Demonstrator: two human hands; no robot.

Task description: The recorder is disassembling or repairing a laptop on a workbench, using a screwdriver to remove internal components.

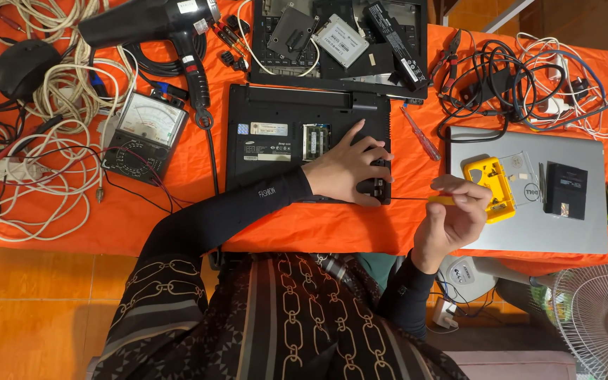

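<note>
Two hands are at work over an orange cloth (177,176), and I watch them from above. My left hand (346,169) lies flat on the upturned black laptop (276,141), its fingers (378,151) spread a little apart and pressing on the right lower corner of the case. Under those fingertips sits a dark block at the laptop's edge; I cannot tell exactly what part it is. Just beyond the knuckles, toward the top, an open slot shows a green memory card (315,139).

My right hand (452,214) is curled shut around the yellow handle of a screwdriver (423,200). The thin shaft runs leftward from that fist and its tip meets the laptop corner right beside the left fingertips, so the tool lies between the two hands, nearly level. Whether the tip sits in a screw I cannot tell.

Just past the right knuckles a yellow plastic tool (490,186) rests on a closed silver laptop (564,225), with a small black box (565,190) beside it. Above the right hand, a second screwdriver with a red clear handle (420,134) lies on the cloth. Well away from the left wrist stand a meter with a dial (146,134) and a black heat gun (156,28), among tangled white cables (29,197).
</note>
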